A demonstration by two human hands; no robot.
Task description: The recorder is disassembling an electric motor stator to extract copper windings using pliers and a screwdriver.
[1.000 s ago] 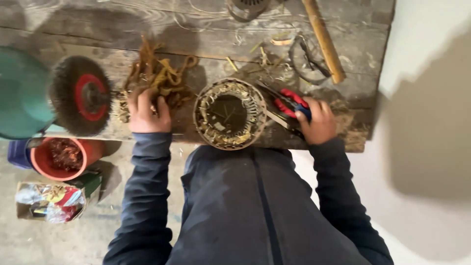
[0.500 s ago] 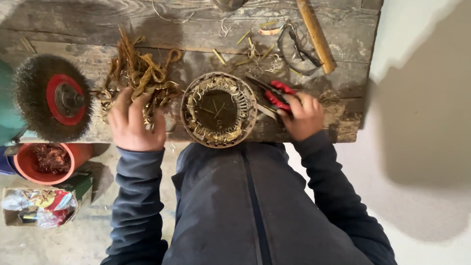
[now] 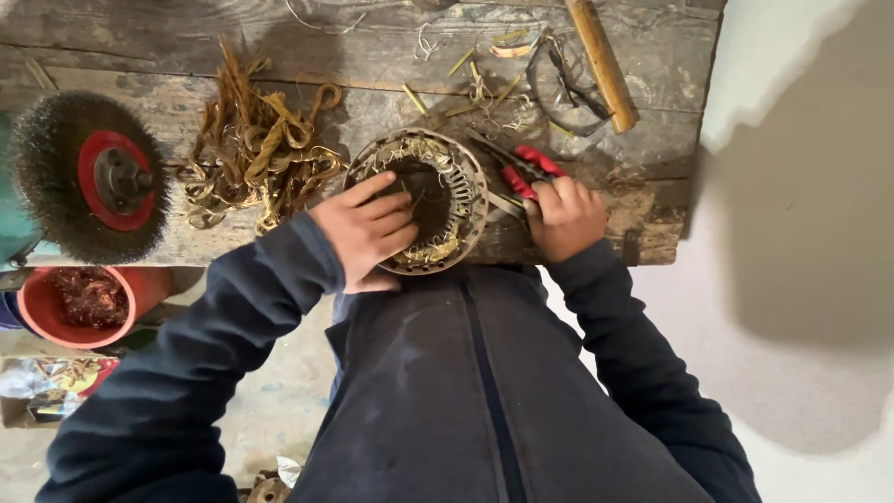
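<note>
While I lean over the bench [image 3: 577, 65], this is how things lie:

Stator: a round metal motor stator [image 3: 416, 200] sits at the bench's near edge, right in front of me, with frayed copper wire around its inner ring.
Left hand: my left hand [image 3: 365, 231] lies over the stator's near-left rim, fingers curled down into the opening — closed loosely on the ring, thumb outside.
Right hand: my right hand [image 3: 562, 217] is clamped round the red handles of the pliers [image 3: 515, 172], just right of the stator; their tips reach its rim.
Left of the stator: a heap of pulled copper windings [image 3: 256, 158], then a wire wheel brush [image 3: 88, 177].
Below the bench: a red tub [image 3: 79, 303] of copper scrap.
Far side: a wooden handle [image 3: 603, 63].
</note>
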